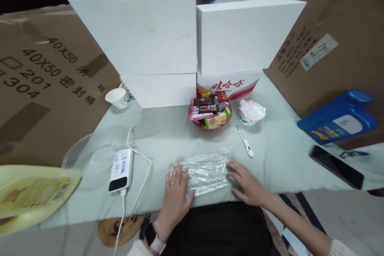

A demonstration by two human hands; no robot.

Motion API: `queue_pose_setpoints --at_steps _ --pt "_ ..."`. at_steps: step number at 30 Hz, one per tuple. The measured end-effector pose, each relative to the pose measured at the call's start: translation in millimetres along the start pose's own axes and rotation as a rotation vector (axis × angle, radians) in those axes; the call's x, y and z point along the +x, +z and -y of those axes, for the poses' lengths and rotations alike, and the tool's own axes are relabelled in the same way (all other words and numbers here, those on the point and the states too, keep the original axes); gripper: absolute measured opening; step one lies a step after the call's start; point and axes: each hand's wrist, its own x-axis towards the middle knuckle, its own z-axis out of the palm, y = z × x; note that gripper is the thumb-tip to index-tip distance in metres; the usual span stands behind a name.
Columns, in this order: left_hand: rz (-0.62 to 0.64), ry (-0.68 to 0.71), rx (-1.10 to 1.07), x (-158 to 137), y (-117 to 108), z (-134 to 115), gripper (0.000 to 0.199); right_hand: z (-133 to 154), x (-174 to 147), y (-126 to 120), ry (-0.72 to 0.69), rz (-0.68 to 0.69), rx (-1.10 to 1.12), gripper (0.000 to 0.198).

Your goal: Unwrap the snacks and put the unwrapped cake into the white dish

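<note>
A crinkled sheet of clear plastic wrap (207,172) lies on the table in front of me, shiny and roughly rectangular. My left hand (177,192) rests palm down at its left edge, fingers spread and touching the film. At the right edge, my right hand (244,182) lies with its fingers apart, fingertips on the plastic. Neither hand grips anything. Beyond the film, a white utility knife (245,142) lies on the cloth to the right. Farther back stands a bowl (210,127) heaped with wrapped snack bars (208,109).
A power bank (121,168) with a white cable lies left, near a clear plastic lid (90,152) and a yellow bottle (33,196). Paper cups (118,98) stand farther back. Right are a blue bottle (336,122) and a phone (336,167). White boxes (150,36) and cardboard (339,48) surround the table.
</note>
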Motion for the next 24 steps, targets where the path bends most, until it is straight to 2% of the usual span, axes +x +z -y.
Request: queue_pose_setpoints --at_steps 3,5,7,9,12,15,18,21,22,24 --pt "-0.017 0.099 -0.085 -6.7 -6.1 -40.3 0.051 -8.5 -10.6 -5.7 0.027 -0.089 -0.015 0.023" --pt "0.015 0.139 -0.164 -12.0 -2.7 -67.2 0.050 -6.8 -13.2 -4.8 0.052 -0.154 -0.043 0.017" --pt "0.051 0.142 -0.207 -13.8 5.3 -87.5 0.054 5.4 -13.7 -3.2 0.072 -0.200 -0.069 0.017" --pt "0.063 0.133 -0.203 -11.4 14.6 -97.6 0.060 27.1 -14.6 -3.2 0.081 -0.210 -0.070 0.017" --pt "0.059 0.126 -0.168 -6.1 23.3 -96.2 0.062 64.3 -18.5 -7.0 0.064 -0.162 0.010 0.018" --pt "0.063 0.160 -0.151 -9.0 21.0 -89.8 0.057 89.0 -19.7 -13.9 0.033 -0.085 0.159 0.016" --pt "0.030 0.201 -0.151 -19.3 11.3 -90.9 0.048 99.0 -15.2 -24.2 0.033 -0.084 0.228 0.014" --pt "0.001 0.163 -0.210 -26.7 2.2 -94.0 0.041 101.2 -12.3 -38.3 -0.003 -0.044 0.325 0.010" --pt "-0.001 0.138 -0.251 -27.5 0.3 -93.2 0.039 99.3 -13.0 -42.8 -0.033 0.006 0.379 0.012" --pt "0.005 0.092 -0.353 -27.0 -1.8 -87.3 0.035 88.5 -16.8 -48.6 -0.098 0.117 0.433 0.041"
